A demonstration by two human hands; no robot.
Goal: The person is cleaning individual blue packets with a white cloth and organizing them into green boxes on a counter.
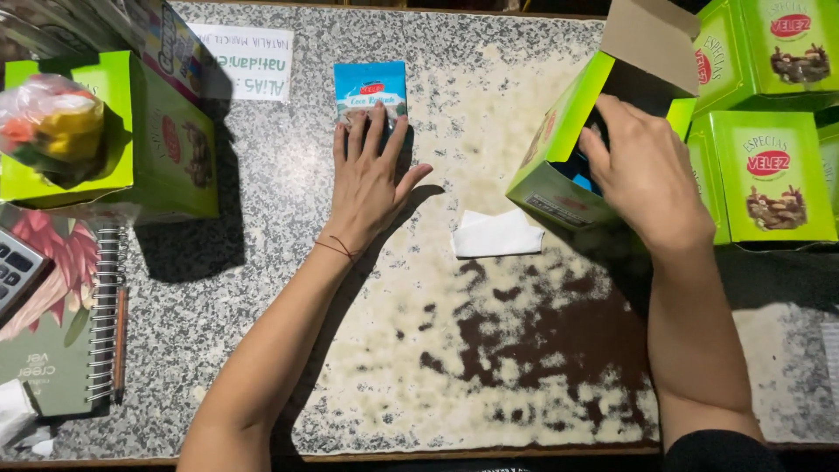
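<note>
**Hands on packet and box at granite counter**

Grip first: left hand point(371, 179) lies flat, fingers spread, released, palm down on the counter point(489, 350), fingertips resting on the lower edge of a small blue packet point(370, 87). Packet lies flat on the stone, upper part clear of the hand. Thin red string round the left wrist.

Right hand point(647, 170) reaches into the open mouth of a tilted green box point(555, 166), fingers curled inside w/ the thumb at the box opening; whether it's grasping anything inside, can't tell (fingertips hidden in the dark interior). Something blue shows inside the box by the hand. Box flap point(651, 39) stands open above, brown cardboard inside face.

Between the two hands, just below the box, a folded white paper point(496, 234) lies on the counter, touching neither hand.

Further out: right side, a stack of closed green boxes point(769, 175) beside the tilted one. Left side, another open green box point(162, 140) w/ a clear bag of coloured items point(48, 122) in it. White paper note point(245, 59) at top left. Spiral notebook point(61, 323) w/ pencil point(120, 341) alongside at lower left, calculator point(16, 271) on top of it at the frame edge.
</note>
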